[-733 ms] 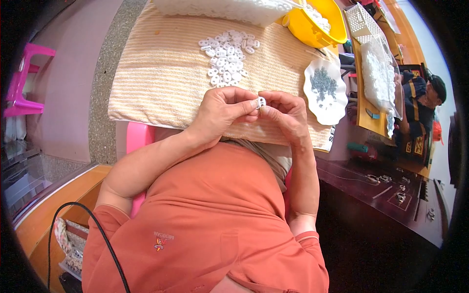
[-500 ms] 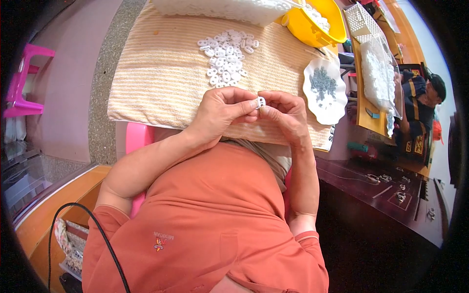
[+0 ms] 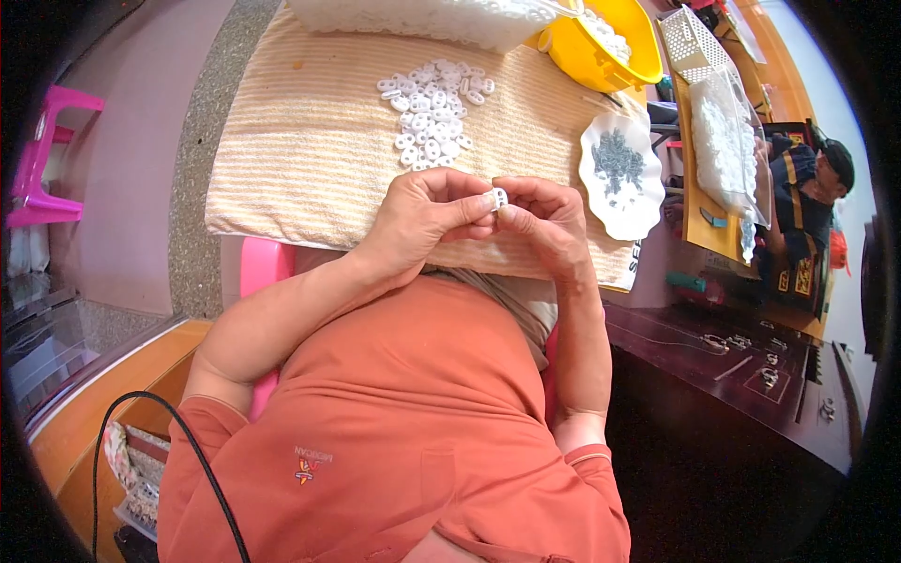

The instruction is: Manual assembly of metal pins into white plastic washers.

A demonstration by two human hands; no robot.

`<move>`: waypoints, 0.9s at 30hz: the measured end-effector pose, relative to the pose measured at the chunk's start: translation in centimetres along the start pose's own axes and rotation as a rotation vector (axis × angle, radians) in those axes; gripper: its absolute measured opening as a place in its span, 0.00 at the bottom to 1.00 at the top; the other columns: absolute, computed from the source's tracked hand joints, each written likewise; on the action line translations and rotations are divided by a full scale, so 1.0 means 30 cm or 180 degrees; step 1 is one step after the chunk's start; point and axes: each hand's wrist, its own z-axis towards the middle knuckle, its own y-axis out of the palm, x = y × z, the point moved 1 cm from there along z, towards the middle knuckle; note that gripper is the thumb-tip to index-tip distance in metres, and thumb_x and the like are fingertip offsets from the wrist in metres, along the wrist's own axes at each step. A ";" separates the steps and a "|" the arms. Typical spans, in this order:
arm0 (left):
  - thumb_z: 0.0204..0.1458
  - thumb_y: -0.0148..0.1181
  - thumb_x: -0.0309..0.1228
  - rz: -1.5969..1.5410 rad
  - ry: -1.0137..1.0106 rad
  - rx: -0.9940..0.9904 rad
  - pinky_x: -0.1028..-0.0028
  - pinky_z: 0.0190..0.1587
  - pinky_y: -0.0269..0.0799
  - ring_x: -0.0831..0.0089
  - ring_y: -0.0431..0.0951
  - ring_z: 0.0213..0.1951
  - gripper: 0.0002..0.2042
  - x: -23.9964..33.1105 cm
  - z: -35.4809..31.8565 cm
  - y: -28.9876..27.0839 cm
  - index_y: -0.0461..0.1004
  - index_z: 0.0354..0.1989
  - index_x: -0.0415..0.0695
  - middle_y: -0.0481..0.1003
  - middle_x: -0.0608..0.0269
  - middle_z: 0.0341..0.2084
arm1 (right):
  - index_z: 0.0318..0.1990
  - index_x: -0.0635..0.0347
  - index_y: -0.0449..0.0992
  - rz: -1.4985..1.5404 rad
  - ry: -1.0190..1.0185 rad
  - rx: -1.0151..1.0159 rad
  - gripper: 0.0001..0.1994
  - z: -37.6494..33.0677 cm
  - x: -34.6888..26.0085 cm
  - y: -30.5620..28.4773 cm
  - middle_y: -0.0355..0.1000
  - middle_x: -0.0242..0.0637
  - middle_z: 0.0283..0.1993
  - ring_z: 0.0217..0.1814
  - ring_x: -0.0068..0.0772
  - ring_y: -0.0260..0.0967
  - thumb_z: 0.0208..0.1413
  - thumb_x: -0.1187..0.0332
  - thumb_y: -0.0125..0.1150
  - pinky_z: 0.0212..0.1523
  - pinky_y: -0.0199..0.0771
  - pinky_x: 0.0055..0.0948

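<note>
A small white plastic piece [image 3: 497, 198] sits pinched between the fingertips of both hands, held just above the near edge of the striped towel [image 3: 310, 150] and close to the person's chest, probably so the fiddly work stays right under the eyes. The left hand [image 3: 422, 214] grips it from the left with thumb and forefinger closed on it, while the right hand [image 3: 544, 223] presses in from the other side, fingers curled and touching the same piece; whether a second part is being pushed into it is too small to tell. Both forearms come up from the orange shirt [image 3: 394, 441] and meet in the middle, which steadies the grip. Just beyond the hands, a loose heap of white pieces [image 3: 434, 117] lies on the towel, near enough to pick from without stretching, and the soft cloth likely keeps them from rolling off. To the right, a white plate [image 3: 601, 202] holds a little pile of dark metal bits [image 3: 618, 161], kept apart from the white ones. Further off stand a white tray [image 3: 422, 21] and a yellow bowl [image 3: 587, 58], with another person [image 3: 798, 188] seated at the far right.
</note>
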 end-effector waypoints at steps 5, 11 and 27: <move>0.53 0.62 0.25 -0.0065 -0.0020 -0.0039 0.80 0.38 0.78 0.76 0.78 0.32 0.07 -0.001 0.000 0.000 0.75 0.39 0.35 0.77 0.60 0.31 | 0.50 0.71 0.73 0.0052 -0.0056 -0.0028 0.15 0.001 0.007 -0.006 0.76 0.42 0.42 0.42 0.28 0.75 0.54 0.79 0.61 0.44 0.77 0.25; 0.53 0.62 0.25 -0.0115 -0.0059 -0.0082 0.79 0.38 0.79 0.76 0.78 0.32 0.07 -0.013 0.002 -0.005 0.75 0.38 0.36 0.77 0.60 0.32 | 0.49 0.71 0.73 -0.0052 -0.0160 -0.0057 0.15 -0.004 0.012 -0.009 0.76 0.41 0.41 0.42 0.29 0.75 0.52 0.81 0.61 0.44 0.78 0.25; 0.53 0.62 0.27 -0.0318 -0.0144 -0.0443 0.76 0.42 0.77 0.76 0.77 0.36 0.06 -0.006 0.008 -0.009 0.72 0.36 0.40 0.75 0.64 0.34 | 0.47 0.70 0.75 -0.0148 -0.0550 -0.0175 0.15 0.005 -0.016 0.025 0.70 0.36 0.40 0.41 0.25 0.69 0.50 0.75 0.66 0.43 0.70 0.22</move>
